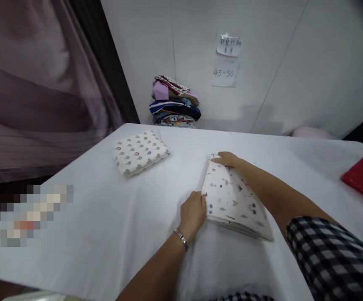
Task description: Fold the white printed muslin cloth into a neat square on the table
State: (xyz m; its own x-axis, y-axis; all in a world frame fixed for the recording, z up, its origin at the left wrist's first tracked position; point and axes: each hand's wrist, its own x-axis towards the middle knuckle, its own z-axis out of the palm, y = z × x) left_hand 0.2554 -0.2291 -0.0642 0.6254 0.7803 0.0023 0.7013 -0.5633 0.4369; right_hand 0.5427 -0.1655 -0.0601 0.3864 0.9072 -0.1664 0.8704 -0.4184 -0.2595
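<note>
Across the white table (144, 234), a folded patterned cloth (227, 190) is lying right of the middle. And now the right hand (227, 159) is gripping its far corner, while the left hand (194, 212) is curling against its left edge, fingers too hidden to tell how it's holding! Farther left, a grey-printed cloth (140, 152) is resting folded; beyond, piled fabrics (175, 106) are sitting by the wall (197, 25).
</note>
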